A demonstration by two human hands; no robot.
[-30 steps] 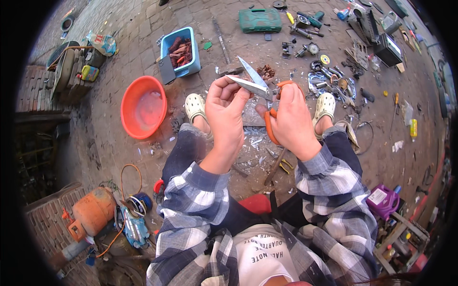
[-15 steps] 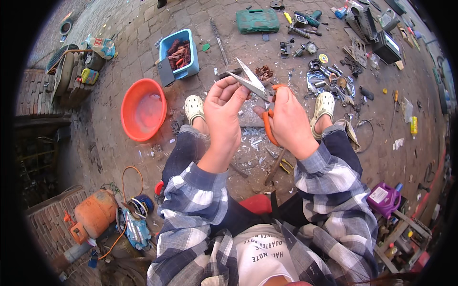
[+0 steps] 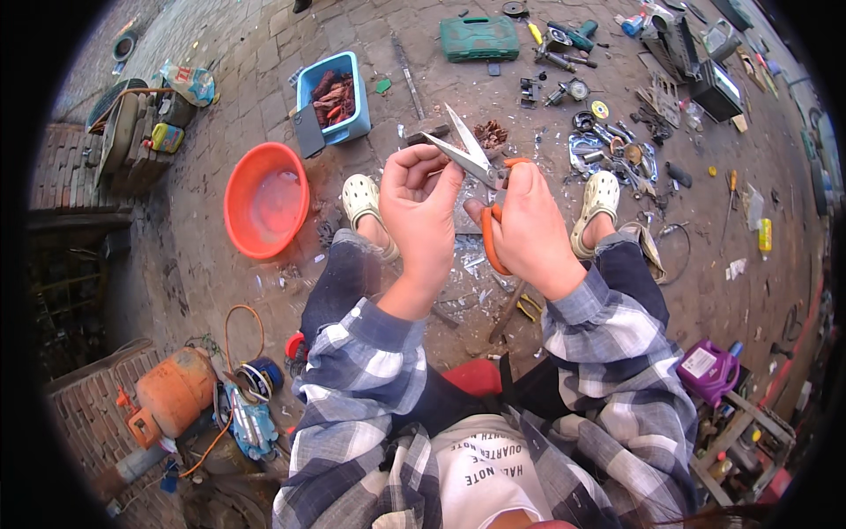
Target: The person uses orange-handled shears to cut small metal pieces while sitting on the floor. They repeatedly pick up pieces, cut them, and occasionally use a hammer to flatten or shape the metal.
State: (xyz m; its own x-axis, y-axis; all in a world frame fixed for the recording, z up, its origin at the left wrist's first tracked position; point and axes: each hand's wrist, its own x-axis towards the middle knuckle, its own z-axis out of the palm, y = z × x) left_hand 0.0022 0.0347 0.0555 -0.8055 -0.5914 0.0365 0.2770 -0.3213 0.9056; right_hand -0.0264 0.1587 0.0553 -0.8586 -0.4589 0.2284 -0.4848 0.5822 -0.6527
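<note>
A pair of scissors [image 3: 478, 166] with orange handles is gripped in my right hand [image 3: 535, 225], its fingers wrapped round the handles. The two steel blades stand apart, tips toward the upper left. Beside the lower blade is my left hand [image 3: 421, 198], fingers curled and thumb drawn in toward them. Whatever its fingertips may hold is too small to make out; I cannot tell whether the thumb touches the blade. Beneath the hands, small pale scraps [image 3: 476, 260] litter the ground. A brown heap of shavings or petals [image 3: 490, 134] lies just beyond the scissors.
At left stand a red basin [image 3: 236, 204] and a blue tub [image 3: 361, 115] of dark red pieces. A green case [image 3: 478, 40] lies far ahead. Metal parts [image 3: 612, 152] spread to the right. Yellow-handled pliers [image 3: 530, 308] lie between my legs; an orange gas cylinder [image 3: 176, 392] is lower left.
The scissors have turned slightly, their upper blade tip shifting right and the handle loop a little left. My two hands are slightly closer together.
</note>
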